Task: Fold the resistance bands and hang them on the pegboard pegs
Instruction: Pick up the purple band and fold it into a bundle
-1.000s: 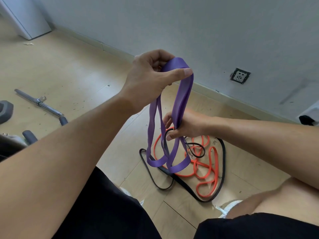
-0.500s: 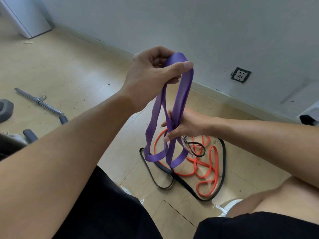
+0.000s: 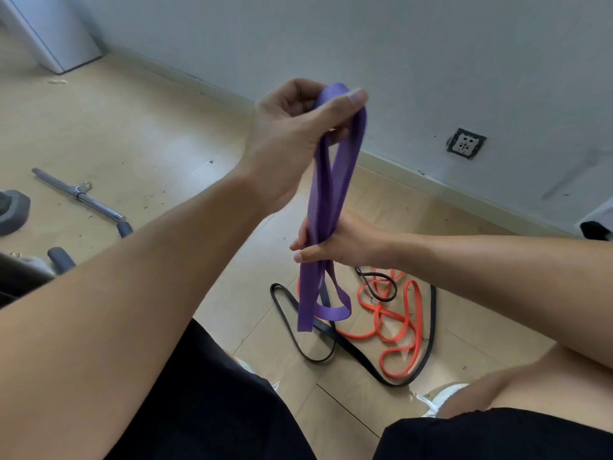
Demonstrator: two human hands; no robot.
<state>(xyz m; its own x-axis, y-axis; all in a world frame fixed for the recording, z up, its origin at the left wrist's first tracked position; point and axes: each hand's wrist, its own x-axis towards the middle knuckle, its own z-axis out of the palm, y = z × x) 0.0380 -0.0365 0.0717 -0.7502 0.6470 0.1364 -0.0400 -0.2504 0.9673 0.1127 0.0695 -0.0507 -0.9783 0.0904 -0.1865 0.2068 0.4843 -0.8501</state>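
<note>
A wide purple resistance band (image 3: 326, 197) hangs folded into several strands in front of me. My left hand (image 3: 292, 137) pinches its top fold between thumb and fingers. Lower down, my right hand (image 3: 335, 240) is closed around the gathered strands, and the band's loops dangle below it. On the wooden floor beneath lie an orange band (image 3: 394, 330) and a long black band (image 3: 428, 346) tangled together, with a thin black loop (image 3: 381, 287) on top. No pegboard is in view.
A grey wall with a socket (image 3: 466, 143) runs along the back. A metal bar with handle (image 3: 79, 197) and a grey weight (image 3: 13, 210) lie on the floor at left. My knees in black shorts fill the bottom of the view.
My right hand has drawn the purple strands together into a tighter bundle, so the wide lower loops have narrowed. My left hand has kept its hold at the top.
</note>
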